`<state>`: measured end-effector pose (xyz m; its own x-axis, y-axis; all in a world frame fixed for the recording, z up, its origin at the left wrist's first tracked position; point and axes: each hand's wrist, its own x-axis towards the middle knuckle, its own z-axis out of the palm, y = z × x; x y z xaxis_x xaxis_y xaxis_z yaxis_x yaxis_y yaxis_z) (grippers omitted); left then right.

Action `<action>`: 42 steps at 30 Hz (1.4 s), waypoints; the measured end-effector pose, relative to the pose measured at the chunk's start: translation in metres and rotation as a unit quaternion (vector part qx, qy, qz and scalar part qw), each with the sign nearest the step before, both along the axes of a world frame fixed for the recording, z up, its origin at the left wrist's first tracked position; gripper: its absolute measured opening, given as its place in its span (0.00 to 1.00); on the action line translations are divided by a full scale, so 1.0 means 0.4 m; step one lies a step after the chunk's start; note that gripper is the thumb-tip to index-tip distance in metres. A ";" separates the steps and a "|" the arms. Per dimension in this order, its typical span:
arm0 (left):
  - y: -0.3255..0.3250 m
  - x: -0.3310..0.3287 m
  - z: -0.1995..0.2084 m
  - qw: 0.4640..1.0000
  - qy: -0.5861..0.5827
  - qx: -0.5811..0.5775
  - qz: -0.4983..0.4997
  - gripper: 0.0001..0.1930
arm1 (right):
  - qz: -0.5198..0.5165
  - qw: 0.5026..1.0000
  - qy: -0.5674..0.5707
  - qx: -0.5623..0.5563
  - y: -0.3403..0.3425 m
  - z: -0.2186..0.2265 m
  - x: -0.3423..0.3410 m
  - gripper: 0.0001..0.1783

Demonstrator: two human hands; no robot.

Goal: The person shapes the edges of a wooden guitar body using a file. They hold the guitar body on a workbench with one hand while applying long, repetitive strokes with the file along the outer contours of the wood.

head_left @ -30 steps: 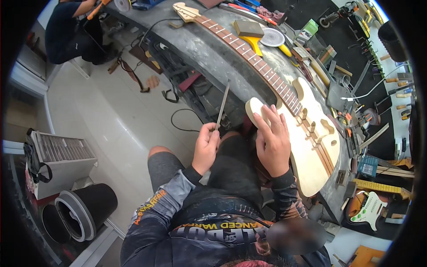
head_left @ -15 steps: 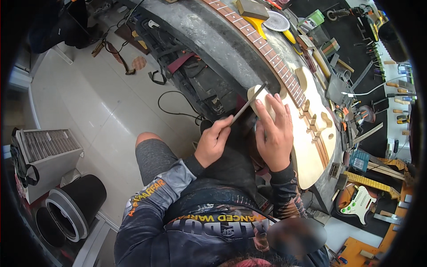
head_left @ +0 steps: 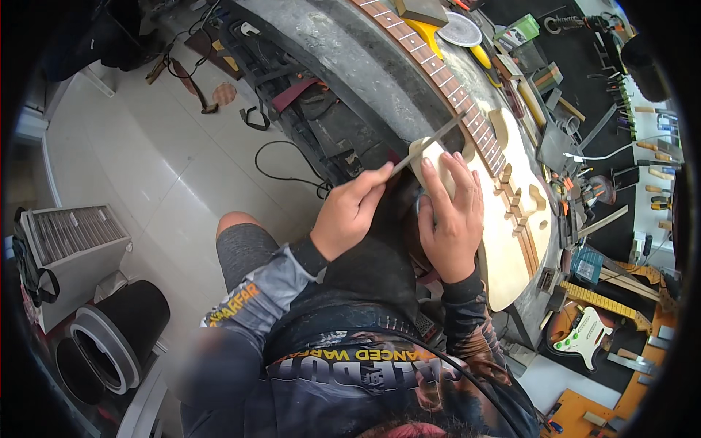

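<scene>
A pale, unfinished guitar body (head_left: 500,274) with a fretted neck (head_left: 438,71) lies along the bench's near edge. My left hand (head_left: 352,212) is closed round the near end of a slim metal file (head_left: 436,139). The file slants across the rounded horn of the body, its far tip close to the neck. Lying on the wood beside the file, my right hand (head_left: 453,215) has its fingers stretched out over the horn. Several small wooden blocks (head_left: 511,201) stand on the body right of that hand.
The grey bench (head_left: 328,51) carries a yellow-handled tool (head_left: 478,55), a round pale disc (head_left: 458,31) and many hand tools at the right. Another guitar with a white pickguard (head_left: 584,339) lies at lower right. A black bin (head_left: 131,321) stands on the floor at left.
My left hand has pushed the file forward and to the right, so its tip now reaches the neck. My right hand has stayed nearly in place on the body.
</scene>
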<state>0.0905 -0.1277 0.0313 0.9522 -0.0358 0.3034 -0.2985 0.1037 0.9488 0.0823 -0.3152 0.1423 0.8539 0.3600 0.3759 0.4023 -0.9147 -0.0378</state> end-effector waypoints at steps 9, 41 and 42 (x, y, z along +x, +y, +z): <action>0.015 -0.035 -0.019 1.000 -0.007 0.007 0.004 0.19 | -0.011 1.000 0.001 -0.008 0.008 0.003 0.000 0.39; 0.000 -0.001 0.003 0.994 0.095 -0.040 -0.035 0.17 | -0.003 1.000 0.017 0.012 -0.008 0.010 -0.001 0.39; 0.006 -0.021 0.005 0.995 0.097 -0.019 -0.025 0.17 | -0.001 1.000 0.017 0.011 -0.009 0.009 -0.001 0.39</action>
<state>0.0821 -0.1252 0.0335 0.9903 -0.0766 0.1156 -0.1032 0.1497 0.9833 0.0819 -0.3187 0.1458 0.8667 0.3510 0.3544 0.3994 -0.9140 -0.0716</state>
